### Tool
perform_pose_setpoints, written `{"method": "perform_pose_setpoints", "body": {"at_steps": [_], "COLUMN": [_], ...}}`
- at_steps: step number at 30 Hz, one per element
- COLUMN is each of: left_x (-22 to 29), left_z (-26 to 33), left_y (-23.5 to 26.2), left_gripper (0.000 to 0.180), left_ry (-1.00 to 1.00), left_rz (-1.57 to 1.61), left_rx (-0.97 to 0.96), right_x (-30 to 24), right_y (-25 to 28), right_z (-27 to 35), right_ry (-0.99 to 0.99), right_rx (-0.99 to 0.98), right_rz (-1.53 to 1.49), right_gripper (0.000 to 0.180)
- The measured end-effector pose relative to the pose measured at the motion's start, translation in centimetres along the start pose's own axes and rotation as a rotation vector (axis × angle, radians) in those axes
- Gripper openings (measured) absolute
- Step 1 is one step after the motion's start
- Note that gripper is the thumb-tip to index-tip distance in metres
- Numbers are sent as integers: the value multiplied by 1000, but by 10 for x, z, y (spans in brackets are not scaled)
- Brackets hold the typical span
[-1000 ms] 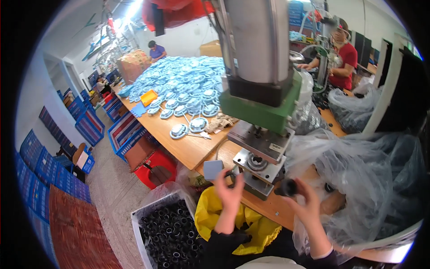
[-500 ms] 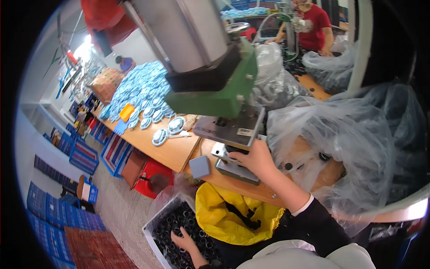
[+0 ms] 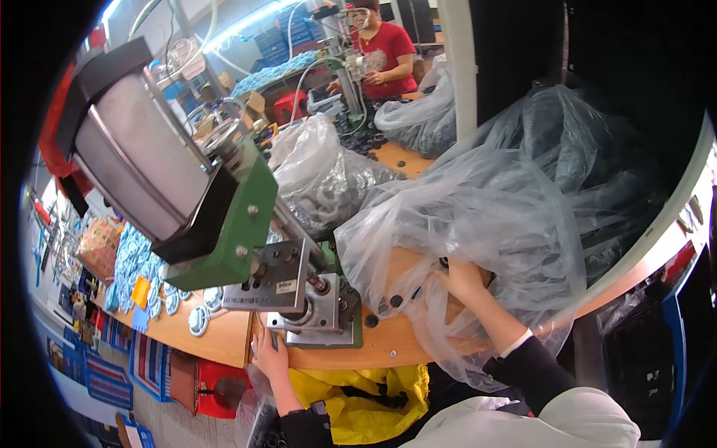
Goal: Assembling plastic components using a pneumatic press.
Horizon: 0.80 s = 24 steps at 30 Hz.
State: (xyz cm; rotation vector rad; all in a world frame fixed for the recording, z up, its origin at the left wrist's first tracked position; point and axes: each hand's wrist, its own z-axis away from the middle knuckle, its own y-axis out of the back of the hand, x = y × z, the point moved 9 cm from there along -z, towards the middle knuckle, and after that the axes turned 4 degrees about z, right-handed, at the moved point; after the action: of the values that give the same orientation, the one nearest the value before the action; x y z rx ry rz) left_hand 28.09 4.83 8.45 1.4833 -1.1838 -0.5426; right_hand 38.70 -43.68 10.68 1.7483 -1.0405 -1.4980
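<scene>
Head view is showing the left hand [image 3: 270,357] resting at the front edge of the wooden tabletop [image 3: 224,340], fingers loosely curled against the grey base plate [image 3: 321,337] of the press [image 3: 224,216]; whether those fingers are pinching anything is impossible to tell. Right hand [image 3: 464,281] is reaching into the mouth of a big clear plastic bag [image 3: 508,216] lying on the tabletop to the right of the press, fingers buried under the film, so how far its grip is opening, or what it is holding, cannot be told. Small black parts [image 3: 396,301] are lying on the wood between the base plate and the bag. Above the plate, the press's green body and large grey cylinder are leaning across the upper left. Yellow cloth [image 3: 358,396] is hanging below the tabletop edge between the forearms. Round white-and-blue pieces [image 3: 198,319] are lying further left on the tabletop. Behind the press, another clear bag [image 3: 321,179] is sitting filled with dark parts. Far back, a person in a red shirt [image 3: 385,56] is working at another machine.
</scene>
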Motion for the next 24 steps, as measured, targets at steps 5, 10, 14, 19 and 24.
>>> {"method": "perform_pose_setpoints", "body": {"at_steps": [5,10,14,19,24], "left_x": [-10,6,6,109,156], "left_z": [6,18,31,46,-12], "left_y": [-9,7,20,96,97], "left_gripper": [45,47,51,63,39], "left_ry": [-54,-79,-237,-410,-96], "left_rz": [43,-8,289,620,897], "left_rx": [57,127,343,651,408], "right_x": [23,9,-20,-37,-54], "right_y": [-20,15,79,74,71], "right_z": [-15,11,46,69,78], "right_ry": [35,-147,44,88,149], "right_rx": [160,-89,139,-263,-288], "right_rz": [77,-43,-422,-673,-875], "right_gripper": [46,40,39,45,49]}}
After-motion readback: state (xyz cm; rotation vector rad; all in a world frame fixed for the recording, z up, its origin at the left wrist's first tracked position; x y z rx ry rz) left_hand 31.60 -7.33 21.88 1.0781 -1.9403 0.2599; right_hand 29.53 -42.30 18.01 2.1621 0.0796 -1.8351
